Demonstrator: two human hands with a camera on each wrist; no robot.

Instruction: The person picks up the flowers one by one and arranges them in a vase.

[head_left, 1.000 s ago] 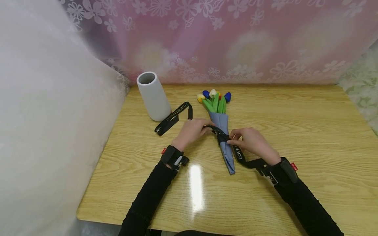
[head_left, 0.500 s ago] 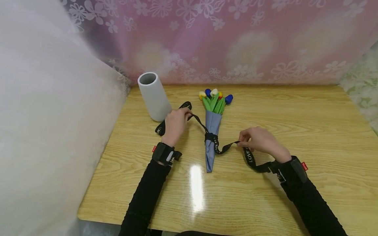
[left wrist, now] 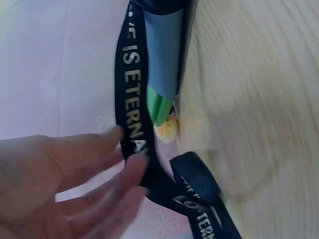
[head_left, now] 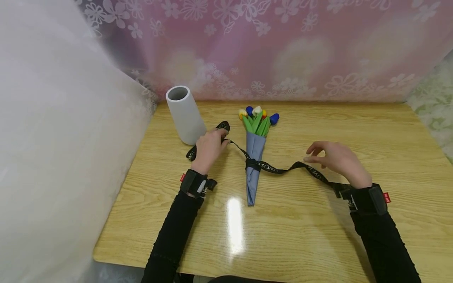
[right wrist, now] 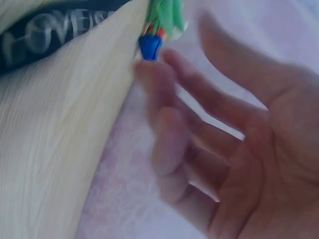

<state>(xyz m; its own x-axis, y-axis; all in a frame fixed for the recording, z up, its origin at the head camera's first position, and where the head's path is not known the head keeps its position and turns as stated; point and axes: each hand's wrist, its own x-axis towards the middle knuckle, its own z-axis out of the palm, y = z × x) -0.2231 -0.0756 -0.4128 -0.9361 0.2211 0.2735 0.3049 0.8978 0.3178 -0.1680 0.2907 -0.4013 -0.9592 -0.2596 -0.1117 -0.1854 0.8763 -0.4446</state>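
A bouquet of tulips [head_left: 257, 118] in grey-blue wrapping [head_left: 254, 147] lies on the table in the head view. A black ribbon [head_left: 274, 169] printed with pale letters goes around the wrapping, its two ends stretching to either side. My left hand [head_left: 210, 148] is at the left end, thumb and fingers apart; in the left wrist view its fingertips are against or just beside the ribbon [left wrist: 132, 89]. To the right, my right hand [head_left: 336, 159] hovers with loosely bent, parted fingers and holds nothing. The ribbon's right end [head_left: 318, 175] runs below it toward the wrist strap.
A tall white vase [head_left: 185, 118] stands at the back left, close behind my left hand. Folded ribbon [head_left: 191, 153] lies at its foot. A pink floral curtain [head_left: 247, 59] borders the back of the wooden table [head_left: 301, 236], and a white sheet [head_left: 70, 137] hangs on the left.
Both hands have moved outward from the bouquet, drawing the ribbon ends apart, and their pinches have loosened. The right hand has let go and moved farther right. The bouquet's lower end has swung left.
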